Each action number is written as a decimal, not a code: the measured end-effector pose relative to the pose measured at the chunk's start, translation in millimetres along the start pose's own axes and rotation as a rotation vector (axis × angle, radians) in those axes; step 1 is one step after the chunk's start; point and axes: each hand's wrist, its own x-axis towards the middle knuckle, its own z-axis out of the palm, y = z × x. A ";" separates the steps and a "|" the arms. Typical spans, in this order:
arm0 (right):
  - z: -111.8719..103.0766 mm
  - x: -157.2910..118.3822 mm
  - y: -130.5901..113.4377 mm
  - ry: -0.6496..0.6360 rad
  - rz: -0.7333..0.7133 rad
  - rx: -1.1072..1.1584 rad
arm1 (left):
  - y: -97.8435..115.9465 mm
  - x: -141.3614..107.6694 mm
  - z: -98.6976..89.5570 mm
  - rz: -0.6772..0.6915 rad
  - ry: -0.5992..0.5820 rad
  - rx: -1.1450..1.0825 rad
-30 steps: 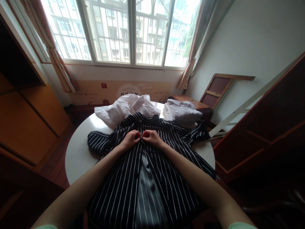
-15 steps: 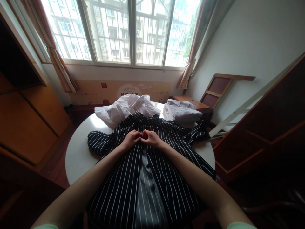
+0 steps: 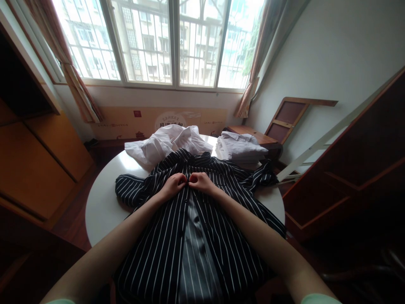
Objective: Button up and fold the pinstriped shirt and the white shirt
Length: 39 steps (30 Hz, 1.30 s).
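Observation:
A black shirt with white stripes [image 3: 158,245] lies front up across the round white table [image 3: 101,211], its hem hanging toward me. Its lower front is parted, and the greyish inside shows between the two edges. My left hand [image 3: 173,185] pinches the left front edge near the chest. Close against it, my right hand [image 3: 201,183] pinches the opposite edge, and the fingertips of both hands nearly meet at the placket. Small dark buttons run down the left edge below my hands. Whatever lies between the fingertips is too small to make out.
Behind the shirt lie a crumpled white garment [image 3: 167,141] and a stack of folded white clothes [image 3: 240,145]. A wooden side table [image 3: 249,133] stands beyond the stack. Wooden cabinets [image 3: 38,164] are at the left, and a dark wood panel [image 3: 354,169] leans at the right.
The fingertips of my two hands have shifted slightly at the placket, with a small gap now between them. The shirt stays in place; the view has moved a little.

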 end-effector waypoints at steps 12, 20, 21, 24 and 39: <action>0.8 0.9 6.3 -0.008 0.046 0.146 | -2.5 0.3 2.5 -0.003 0.006 0.005; 1.1 0.2 8.8 -0.030 0.011 0.200 | -0.4 -0.5 1.6 -0.019 0.015 0.002; 1.3 0.3 9.1 -0.024 0.009 0.200 | 0.1 -0.5 1.6 -0.023 0.018 0.003; 1.2 0.3 8.8 -0.005 0.018 0.192 | 2.0 -0.4 1.5 -0.038 0.029 0.004; 0.8 -1.4 5.0 0.016 0.016 0.134 | 0.2 -0.7 1.3 -0.029 0.023 -0.005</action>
